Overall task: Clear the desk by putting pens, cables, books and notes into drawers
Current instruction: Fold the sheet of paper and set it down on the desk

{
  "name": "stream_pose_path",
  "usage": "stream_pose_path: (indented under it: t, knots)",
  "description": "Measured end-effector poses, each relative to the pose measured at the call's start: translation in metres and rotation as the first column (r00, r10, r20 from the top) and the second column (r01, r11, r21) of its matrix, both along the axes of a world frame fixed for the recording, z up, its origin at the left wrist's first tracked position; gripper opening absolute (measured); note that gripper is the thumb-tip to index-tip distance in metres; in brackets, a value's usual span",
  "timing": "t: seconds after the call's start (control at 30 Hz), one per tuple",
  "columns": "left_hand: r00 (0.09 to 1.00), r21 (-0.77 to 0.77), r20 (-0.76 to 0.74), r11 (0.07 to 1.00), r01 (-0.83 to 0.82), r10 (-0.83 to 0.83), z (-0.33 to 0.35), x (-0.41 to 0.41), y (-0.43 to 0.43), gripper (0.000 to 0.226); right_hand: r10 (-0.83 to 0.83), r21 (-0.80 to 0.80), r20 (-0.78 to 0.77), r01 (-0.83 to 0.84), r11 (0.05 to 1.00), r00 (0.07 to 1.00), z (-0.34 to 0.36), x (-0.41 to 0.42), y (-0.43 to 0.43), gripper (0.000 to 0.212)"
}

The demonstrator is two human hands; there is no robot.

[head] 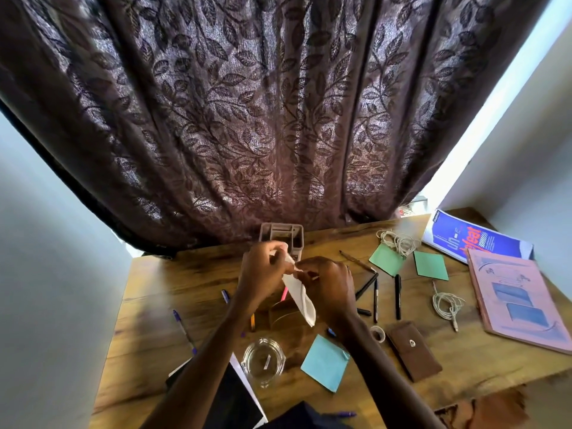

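Above the middle of the wooden desk, my left hand and my right hand both pinch a folded white paper that hangs down between them. Behind the hands stands a small beige organiser box with drawers. Several black pens lie right of the hands, purple pens on the left. Two white cables lie coiled on the right. Green notes and a blue note lie flat. A blue book and a pink book sit at the right edge.
A glass ashtray stands near the front, a brown pouch and a tape roll to its right. A tablet lies at the front left. A dark leaf-patterned curtain hangs behind the desk.
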State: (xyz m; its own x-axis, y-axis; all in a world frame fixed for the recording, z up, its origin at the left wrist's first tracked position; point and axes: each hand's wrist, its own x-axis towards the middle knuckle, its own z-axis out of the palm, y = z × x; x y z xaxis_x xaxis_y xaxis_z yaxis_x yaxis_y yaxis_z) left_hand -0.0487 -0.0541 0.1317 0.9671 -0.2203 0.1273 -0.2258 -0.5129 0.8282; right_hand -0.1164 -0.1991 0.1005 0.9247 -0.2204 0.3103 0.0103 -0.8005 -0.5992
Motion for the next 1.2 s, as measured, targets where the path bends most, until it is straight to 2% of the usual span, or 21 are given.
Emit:
stream_pose_path:
  t: [0.1, 0.2, 0.3, 0.37, 0.43, 0.53, 0.6, 0.7, 0.97, 1.1, 1.2]
  knots:
    - [0.991, 0.064, 0.023, 0.989, 0.131, -0.133, 0.003, 0.004, 0.001, 0.029, 0.025, -0.017, -0.035, -0.025, 1.0, 0.999, -0.006, 0.002, -0.01, 0.022]
    - [0.964, 0.189, 0.137, 0.961, 0.201, -0.228, 0.001, 0.009, 0.006, 0.03, 0.003, -0.006, -0.073, -0.004, 1.0, 0.997, -0.008, 0.002, -0.021, 0.02]
    - [0.895, 0.415, 0.117, 0.84, 0.349, -0.429, -0.012, 0.017, 0.013, 0.055, 0.125, 0.088, -0.046, -0.12, 0.989, 0.991, -0.004, 0.005, -0.033, 0.016]
    - [0.86, 0.424, 0.109, 0.806, 0.413, -0.498, -0.023, 0.019, 0.014, 0.05, 0.205, 0.173, -0.015, -0.199, 0.964, 0.979, -0.001, 0.006, -0.04, 0.015]
    - [0.872, 0.322, 0.104, 0.845, 0.426, -0.479, -0.034, 0.02, 0.012, 0.037, 0.231, 0.213, 0.012, -0.228, 0.95, 0.973, -0.002, 0.007, -0.042, 0.016]
    - [0.913, 0.228, 0.04, 0.893, 0.388, -0.407, -0.046, 0.017, 0.005, 0.04, 0.232, 0.227, 0.017, -0.229, 0.946, 0.973, -0.012, 0.006, -0.042, 0.02]
    - [0.923, 0.208, 0.031, 0.905, 0.37, -0.385, -0.055, 0.015, 0.001, 0.045, 0.251, 0.162, 0.031, -0.253, 0.954, 0.968, -0.025, 0.005, -0.044, 0.02]
    - [0.925, 0.181, 0.018, 0.911, 0.37, -0.379, -0.074, 0.014, -0.004, 0.037, 0.226, 0.069, 0.015, -0.227, 0.972, 0.974, -0.044, 0.005, -0.049, 0.023]
    - [0.952, 0.391, -0.096, 0.868, 0.305, -0.291, -0.13, 0.013, 0.006, 0.038, 0.201, 0.01, -0.176, -0.202, 0.979, 0.964, -0.08, 0.015, -0.052, 0.016]
    - [0.965, 0.412, -0.098, 0.873, 0.262, -0.243, -0.144, 0.008, 0.01, 0.041, 0.124, 0.003, -0.284, -0.128, 0.992, 0.951, -0.103, 0.017, -0.051, 0.015]
    - [0.972, 0.445, -0.107, 0.864, 0.237, -0.211, -0.149, 0.004, 0.009, 0.046, 0.093, -0.008, -0.274, -0.099, 0.995, 0.957, -0.116, 0.013, -0.049, 0.014]
